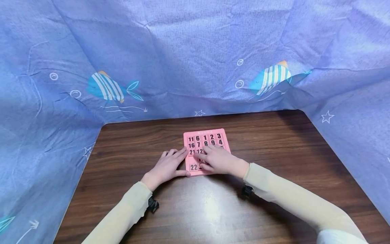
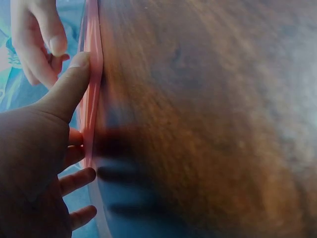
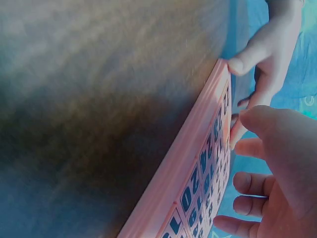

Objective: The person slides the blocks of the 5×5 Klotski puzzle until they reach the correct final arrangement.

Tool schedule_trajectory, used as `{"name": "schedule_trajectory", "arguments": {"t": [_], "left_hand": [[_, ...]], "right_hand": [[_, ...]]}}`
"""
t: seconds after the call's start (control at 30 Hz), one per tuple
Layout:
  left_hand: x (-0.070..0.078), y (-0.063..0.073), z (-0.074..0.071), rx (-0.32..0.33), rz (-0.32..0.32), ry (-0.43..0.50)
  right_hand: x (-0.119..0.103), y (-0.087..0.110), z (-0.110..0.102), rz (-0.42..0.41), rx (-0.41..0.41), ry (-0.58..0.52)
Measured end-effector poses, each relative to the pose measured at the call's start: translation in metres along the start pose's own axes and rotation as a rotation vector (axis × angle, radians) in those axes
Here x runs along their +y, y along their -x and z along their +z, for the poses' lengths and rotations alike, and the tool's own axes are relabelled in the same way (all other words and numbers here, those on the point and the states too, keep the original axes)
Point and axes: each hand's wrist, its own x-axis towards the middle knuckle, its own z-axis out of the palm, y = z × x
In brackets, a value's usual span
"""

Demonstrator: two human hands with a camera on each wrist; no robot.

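A pink sliding number puzzle [image 1: 199, 145] with black-numbered tiles lies flat on the table. At its left edge my left hand [image 1: 166, 168] touches the frame with extended fingers, the thumb against the near left corner. My right hand [image 1: 220, 161] is over the tiles from the right, fingertips at the middle and lower left rows, covering several numbers. A gap shows between tiles 21 and 22 in the left column. In the left wrist view, the thumb [image 2: 74, 74] meets the pink near side. Seen from the right wrist, the fingers [image 3: 247, 183] spread loosely above the tiles.
The dark wood-grain table [image 1: 131, 142] runs back to a blue fabric curtain [image 1: 189, 61] printed with striped fish, which surrounds it on the back and sides. Black wrist straps [image 1: 153, 204] hang under both light sleeves [image 1: 286, 189].
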Motion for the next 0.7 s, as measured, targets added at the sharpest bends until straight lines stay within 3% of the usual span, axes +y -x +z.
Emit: {"name": "schedule_trajectory", "arguments": {"t": [0.5,0.7], "left_hand": [[0.0,0.0,0.002,0.001,-0.018,-0.022],[-0.002,0.0,0.004,0.013,-0.01,-0.063]], "right_hand": [[0.011,-0.018,0.001,0.065,-0.115,-0.009],[0.009,-0.016,0.0,0.051,-0.091,0.009]]}}
